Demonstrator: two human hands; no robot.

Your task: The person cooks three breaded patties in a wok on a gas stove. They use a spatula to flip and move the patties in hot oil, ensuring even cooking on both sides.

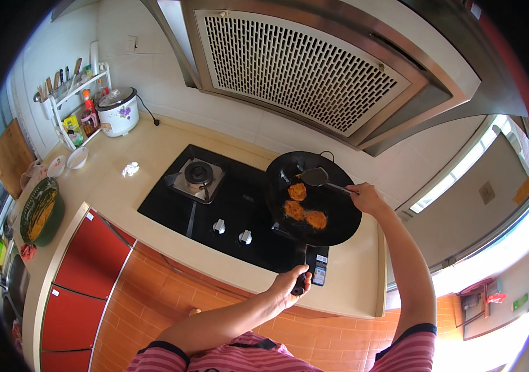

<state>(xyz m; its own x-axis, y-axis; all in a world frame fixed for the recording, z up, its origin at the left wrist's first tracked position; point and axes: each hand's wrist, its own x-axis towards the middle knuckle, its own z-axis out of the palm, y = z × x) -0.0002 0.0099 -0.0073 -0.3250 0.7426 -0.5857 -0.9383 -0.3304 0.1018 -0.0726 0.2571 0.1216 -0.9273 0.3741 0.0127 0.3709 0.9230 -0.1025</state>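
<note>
A black wok (338, 218) sits over the right side of the gas cooktop (227, 209). My left hand (290, 286) grips the wok handle (300, 274), which points toward me. In my right hand (367, 199) is a metal spatula (314, 177), its blade inside the wok near the far wall. Three orange-brown fritters lie in the wok: one fritter (297, 191) is closest to the spatula blade, a second fritter (294, 210) lies below it, and a third fritter (316, 219) is at the lower right. The burner under the wok is hidden.
Left of the wok is a bare burner (199, 174). A range hood (301, 69) hangs above. Along the left counter stand a rice cooker (118, 114), a rack of knives and bottles (78, 93), white bowls (78, 158) and a green basin (41, 211) holding yellow batter.
</note>
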